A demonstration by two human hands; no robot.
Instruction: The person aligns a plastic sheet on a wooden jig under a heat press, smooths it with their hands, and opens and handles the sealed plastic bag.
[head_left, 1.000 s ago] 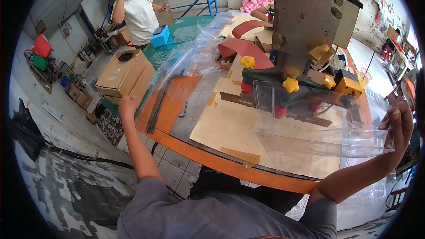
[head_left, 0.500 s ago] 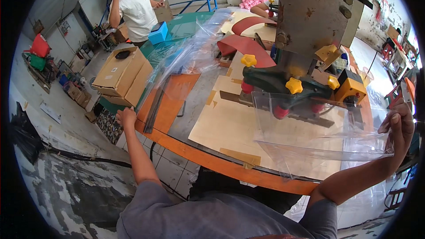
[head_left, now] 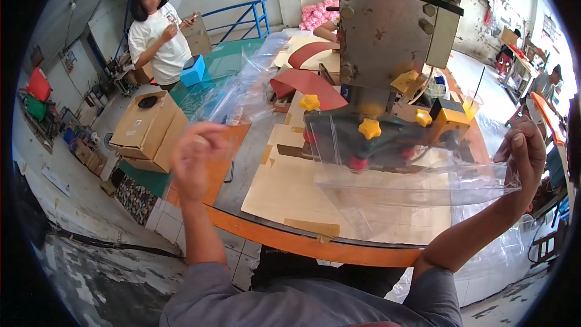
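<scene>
At the right, my right hand (head_left: 521, 156) is closed on the edge of a clear plastic sheet (head_left: 393, 192). The sheet is folded and hangs out to the left, in front of the press, above the pale board (head_left: 278, 184) on the table. My left hand (head_left: 198, 156) is raised over the table's left front part, smeared by motion, so its fingers are hard to read. Behind the sheet stands a press machine (head_left: 387, 42) with a dark green clamp plate and yellow star knobs (head_left: 370, 128).
An orange table edge (head_left: 302, 241) runs in front of me. Cardboard boxes (head_left: 145, 127) stand at the left, a blue box (head_left: 193, 70) farther back. More clear plastic (head_left: 242, 100) lies beyond, beside a red strip (head_left: 311, 88). A person (head_left: 156, 36) stands at the far left.
My left hand has come up from the table's left edge, where dark strips lay, and moved right. My right hand still holds the plastic sheet, slightly farther left in view. The view has shifted.
</scene>
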